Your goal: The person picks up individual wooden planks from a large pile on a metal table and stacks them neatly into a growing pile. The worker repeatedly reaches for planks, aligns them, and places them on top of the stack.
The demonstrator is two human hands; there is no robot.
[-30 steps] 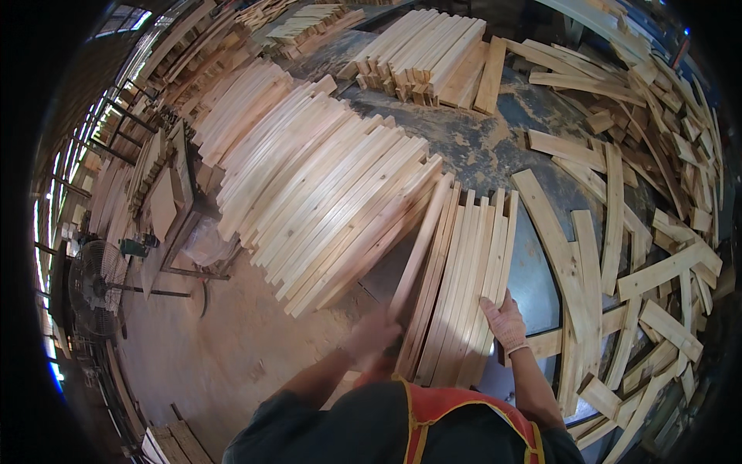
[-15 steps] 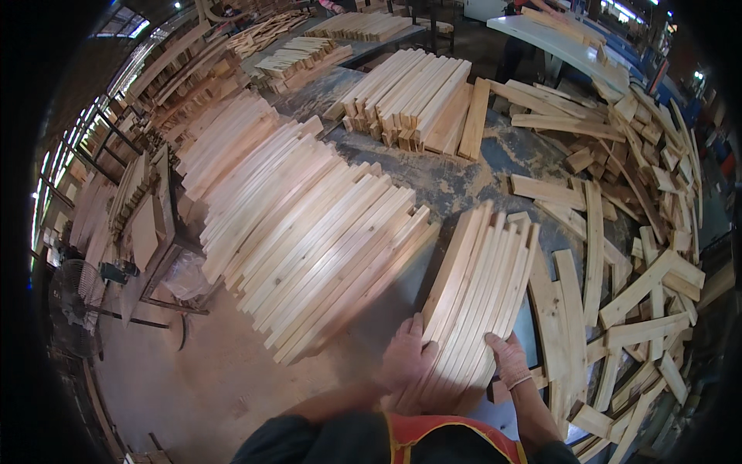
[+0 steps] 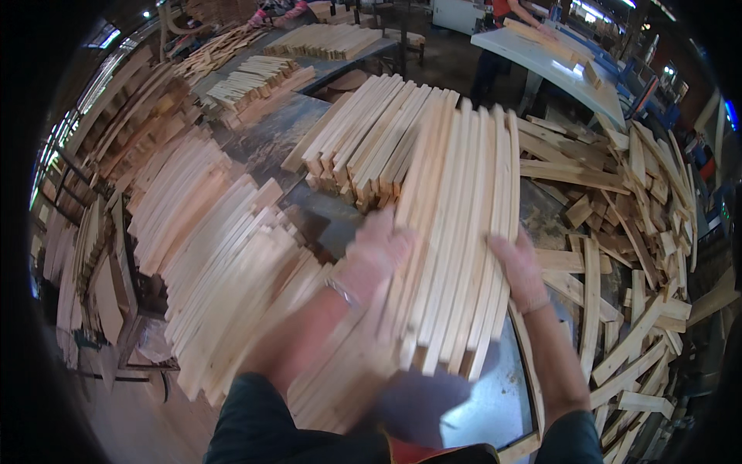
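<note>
A bundle of long, pale wooden strips (image 3: 456, 232) is squeezed between my two hands, raised off the metal tabletop (image 3: 495, 402). My left hand (image 3: 379, 247) presses its left side, somewhat smeared by motion. On the opposite side my right hand (image 3: 516, 267) grips it, thumb along the outermost strip. The bundle's far end overlaps the right part of a stack of similar strips (image 3: 363, 131), hiding some of it. Left of my left forearm lie rows of more wooden strips (image 3: 232, 286).
A heap of loose offcut boards (image 3: 641, 201) fills the right side. Beyond it, a person (image 3: 514, 15) stands at a pale table (image 3: 533, 54). Smaller strip piles (image 3: 321, 40) sit at the far left, near another person's hands (image 3: 286, 14).
Both hands have lifted the bundle of strips and carried it forward, up to the stack behind. The whole view has shifted with my head.
</note>
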